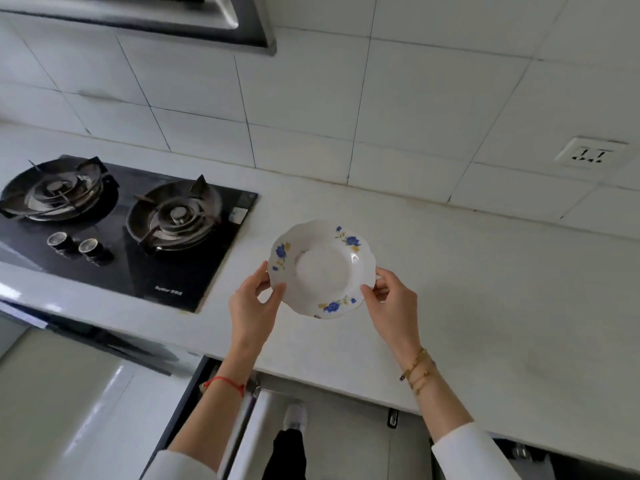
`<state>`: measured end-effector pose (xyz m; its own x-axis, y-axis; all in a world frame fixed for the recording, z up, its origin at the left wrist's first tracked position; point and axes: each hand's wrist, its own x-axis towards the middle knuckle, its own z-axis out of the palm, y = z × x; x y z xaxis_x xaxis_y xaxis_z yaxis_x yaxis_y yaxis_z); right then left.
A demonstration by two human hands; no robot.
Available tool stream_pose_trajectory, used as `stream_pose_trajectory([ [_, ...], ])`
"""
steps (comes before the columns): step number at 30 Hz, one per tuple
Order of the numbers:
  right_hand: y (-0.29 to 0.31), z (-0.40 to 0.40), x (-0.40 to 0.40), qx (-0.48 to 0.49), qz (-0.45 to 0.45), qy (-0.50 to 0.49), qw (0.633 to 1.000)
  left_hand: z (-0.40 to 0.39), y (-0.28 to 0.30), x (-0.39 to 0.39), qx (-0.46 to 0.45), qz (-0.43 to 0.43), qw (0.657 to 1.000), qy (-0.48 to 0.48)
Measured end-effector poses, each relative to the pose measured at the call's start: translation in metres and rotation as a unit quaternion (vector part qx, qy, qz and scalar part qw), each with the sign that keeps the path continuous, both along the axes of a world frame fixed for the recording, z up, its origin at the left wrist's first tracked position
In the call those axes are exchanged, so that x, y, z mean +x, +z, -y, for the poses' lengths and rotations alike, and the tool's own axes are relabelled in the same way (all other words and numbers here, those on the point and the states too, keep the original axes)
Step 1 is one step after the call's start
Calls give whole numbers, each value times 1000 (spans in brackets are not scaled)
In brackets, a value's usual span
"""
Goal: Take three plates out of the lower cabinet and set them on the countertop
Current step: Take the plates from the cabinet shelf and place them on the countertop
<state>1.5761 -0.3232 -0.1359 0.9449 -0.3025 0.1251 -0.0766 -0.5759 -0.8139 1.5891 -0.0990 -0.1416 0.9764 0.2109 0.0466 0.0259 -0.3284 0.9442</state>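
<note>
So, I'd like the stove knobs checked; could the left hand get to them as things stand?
Probably not yet: the left hand is gripping the plate; otherwise nothing blocks the knobs.

My left hand (254, 308) is bare, with no rings that I can make out. A thin red string bracelet (227, 383) circles that wrist, knotted with a short loose end. My right hand (393, 306) is bare too, and on its wrist I wear several fine gold chain bracelets (417, 370) stacked together, one with small dangling pieces. Both forearms are uncovered up to pushed-back white sleeves (467, 448). Below, I see my black trouser leg (289, 452) and a pale grey-white shoe (295, 415).
</note>
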Motion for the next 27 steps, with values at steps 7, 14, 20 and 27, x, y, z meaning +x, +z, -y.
stream_pose_trajectory([
  [7,-18,-17,100,-2,-46,-36,998,-12,-20,115,39,-38,998,-42],
  [14,-39,-29,197,-20,-93,-25,995,-21,-51,215,58,-85,994,-43],
  [20,-63,-36,262,-48,-122,-7,991,-23,-75,276,91,-90,990,-56],
  [27,-86,-39,311,-41,-151,7,988,-28,-98,326,130,-107,983,-77],
])
